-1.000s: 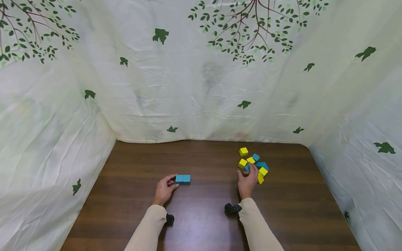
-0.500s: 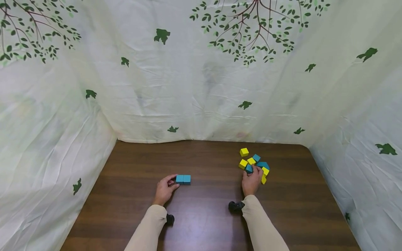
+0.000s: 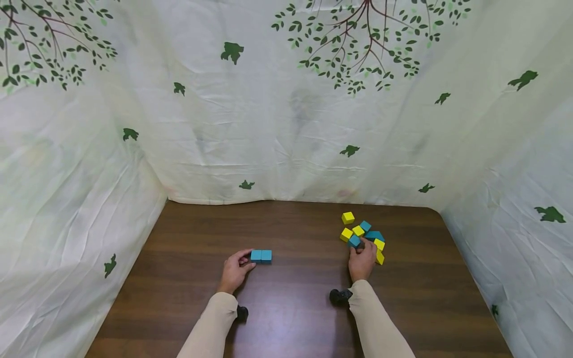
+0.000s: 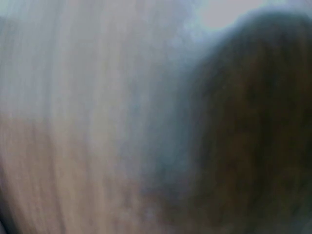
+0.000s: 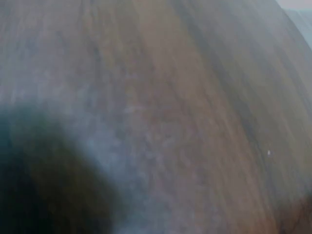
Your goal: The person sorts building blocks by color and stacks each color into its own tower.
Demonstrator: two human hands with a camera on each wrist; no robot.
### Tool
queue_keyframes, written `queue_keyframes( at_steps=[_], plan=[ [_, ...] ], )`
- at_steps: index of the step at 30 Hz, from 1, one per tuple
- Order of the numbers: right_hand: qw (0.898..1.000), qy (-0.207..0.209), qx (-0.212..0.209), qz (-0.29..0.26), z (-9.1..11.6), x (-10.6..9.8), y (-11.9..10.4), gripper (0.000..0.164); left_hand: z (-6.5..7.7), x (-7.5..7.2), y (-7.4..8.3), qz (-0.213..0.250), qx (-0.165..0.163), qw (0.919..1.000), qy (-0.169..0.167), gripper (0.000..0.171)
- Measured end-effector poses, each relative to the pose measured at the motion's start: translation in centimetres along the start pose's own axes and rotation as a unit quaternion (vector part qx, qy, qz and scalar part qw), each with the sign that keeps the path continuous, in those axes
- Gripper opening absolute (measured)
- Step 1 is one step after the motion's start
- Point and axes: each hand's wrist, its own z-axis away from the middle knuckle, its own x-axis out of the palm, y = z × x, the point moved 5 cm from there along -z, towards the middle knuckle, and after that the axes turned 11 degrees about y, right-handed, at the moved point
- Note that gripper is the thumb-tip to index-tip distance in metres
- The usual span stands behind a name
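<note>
Two blue cubes stand side by side in a short row on the wooden table. The left hand (image 3: 234, 271) pinches the left blue cube (image 3: 255, 256) at its left end, thumb in front and index finger behind. Touching it on the right is the other blue cube (image 3: 266, 256). At the loose pile, the right hand (image 3: 363, 261) has its thumb and index finger around the near corner of another blue cube (image 3: 354, 241). Its other fingers are beside a yellow block (image 3: 379, 244). Both wrist views show blurred tabletop and a dark shape, without the fingers.
Around the right hand lie a blue wedge-like block (image 3: 375, 235), a small blue block (image 3: 365, 226) and several yellow cubes, one yellow cube (image 3: 347, 218) farthest back. Another yellow block (image 3: 380, 257) lies right of the hand. A white printed curtain (image 3: 286, 149) borders the table (image 3: 295, 228).
The right hand has shifted right and its thumb has come in to the blue cube. The two yellow blocks beside it have slid right. The left hand and its cubes have stayed put.
</note>
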Motion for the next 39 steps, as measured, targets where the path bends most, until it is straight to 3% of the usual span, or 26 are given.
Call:
queue_keyframes(
  at_steps=[7,15,24,29,39],
  plan=[
    [1.0,0.002,-0.021,-0.004,0.1,-0.1,0.3,0.038,0.1,0.2,-0.1,0.0,-0.016,0.9998,-0.007,0.037],
    [1.0,-0.01,-0.026,-0.004,0.2,0.3,0.9,0.039,0.1,0.2,0.0,0.001,-0.01,0.9999,-0.005,0.037],
    [0.998,-0.02,-0.046,-0.045,0.9,0.2,0.9,0.037,0.1,0.2,-0.1,-0.002,-0.002,1.0,-0.003,0.037],
    [0.997,-0.033,-0.037,-0.051,1.9,0.2,0.6,0.038,0.2,0.2,-0.1,0.004,-0.001,1.0,-0.002,0.036],
    [0.992,-0.078,-0.073,-0.07,5.3,1.5,-1.1,0.038,0.2,0.1,-0.1,0.001,-0.003,1.0,-0.007,0.036]
  ],
)
